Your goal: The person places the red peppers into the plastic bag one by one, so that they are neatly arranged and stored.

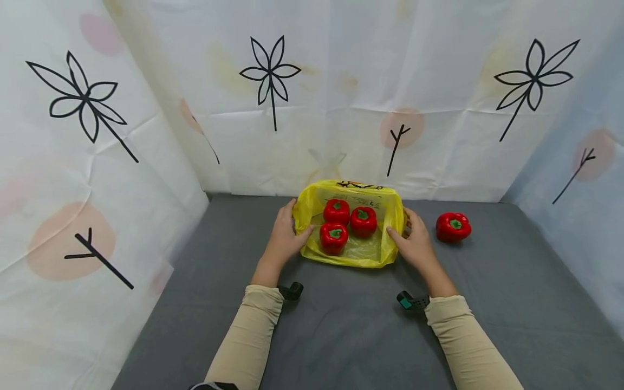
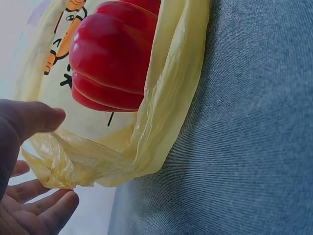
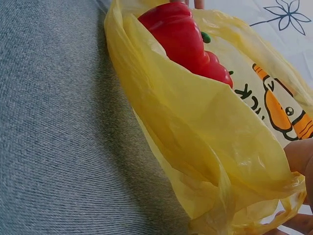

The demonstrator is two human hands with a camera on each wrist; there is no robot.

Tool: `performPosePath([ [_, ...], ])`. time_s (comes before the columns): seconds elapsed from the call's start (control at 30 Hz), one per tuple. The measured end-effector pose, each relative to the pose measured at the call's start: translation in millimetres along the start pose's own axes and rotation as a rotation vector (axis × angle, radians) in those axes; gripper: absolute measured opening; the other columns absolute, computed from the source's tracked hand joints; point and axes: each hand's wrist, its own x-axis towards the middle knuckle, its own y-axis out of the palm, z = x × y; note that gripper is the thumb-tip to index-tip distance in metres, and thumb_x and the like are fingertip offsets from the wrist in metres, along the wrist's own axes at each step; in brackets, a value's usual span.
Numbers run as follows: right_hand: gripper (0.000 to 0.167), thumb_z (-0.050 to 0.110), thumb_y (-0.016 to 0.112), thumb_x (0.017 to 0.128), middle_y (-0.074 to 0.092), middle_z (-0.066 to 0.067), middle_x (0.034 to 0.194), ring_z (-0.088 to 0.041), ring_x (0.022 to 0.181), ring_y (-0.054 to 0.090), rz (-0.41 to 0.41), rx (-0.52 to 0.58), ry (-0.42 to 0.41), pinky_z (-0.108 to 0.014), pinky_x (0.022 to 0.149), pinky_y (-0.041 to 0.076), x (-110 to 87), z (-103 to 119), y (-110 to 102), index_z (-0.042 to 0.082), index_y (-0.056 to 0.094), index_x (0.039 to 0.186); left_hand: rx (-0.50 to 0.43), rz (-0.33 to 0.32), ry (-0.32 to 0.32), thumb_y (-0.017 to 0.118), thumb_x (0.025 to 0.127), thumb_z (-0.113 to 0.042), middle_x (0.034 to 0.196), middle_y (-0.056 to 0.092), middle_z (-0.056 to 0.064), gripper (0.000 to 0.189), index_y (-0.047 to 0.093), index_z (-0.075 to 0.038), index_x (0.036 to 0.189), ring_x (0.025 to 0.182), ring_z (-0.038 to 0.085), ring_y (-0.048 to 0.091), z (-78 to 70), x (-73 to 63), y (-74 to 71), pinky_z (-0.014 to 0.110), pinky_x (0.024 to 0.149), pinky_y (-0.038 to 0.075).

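A yellow plastic bag [image 1: 348,261] lies on the grey cloth with its mouth spread wide toward me. Inside it sit three red bell peppers [image 1: 333,239], bunched at the left and middle. My left hand [image 1: 284,235] is at the bag's left side. Its thumb [image 2: 41,117] stands over the opening, apart from the fingers [image 2: 61,208], which touch the outside of the crumpled edge. At the right side my right hand [image 1: 416,244] holds the rim, thumb on the inner side and fingers behind; the bag partly hides those fingers.
Another red bell pepper [image 1: 453,227] rests on the grey cloth [image 1: 351,325], right of the bag. White curtains [image 1: 331,151] printed with flowers and twigs rise behind and on both sides. Each wrist wears a dark band with a camera mount [image 1: 411,301].
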Motion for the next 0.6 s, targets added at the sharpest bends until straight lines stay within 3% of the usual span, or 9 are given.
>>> performPosePath([
  [0.13,0.077,0.028,0.067,0.105,0.038,-0.029,0.161,-0.049,0.146,0.043,-0.011,-0.007,-0.002,-0.064,0.116,0.045,-0.7,2.8,-2.9,0.001,0.029,0.165,-0.010,0.001,-0.010,0.076,0.099,-0.024,0.155,0.044,0.024,0.081,0.032,0.001,0.163,0.121,0.043,0.060,2.0,0.8,0.4,0.054,0.105,0.056],
  [0.6,0.075,0.030,0.069,0.104,0.036,-0.027,0.164,-0.048,0.151,0.041,-0.028,-0.008,-0.017,-0.064,0.119,0.041,-2.4,8.7,-20.0,0.002,0.034,0.164,-0.066,0.035,-0.023,0.073,0.101,-0.019,0.152,0.044,0.025,0.076,0.034,0.001,0.163,0.132,0.039,0.054,0.1,0.5,-5.3,0.053,0.111,0.054],
])
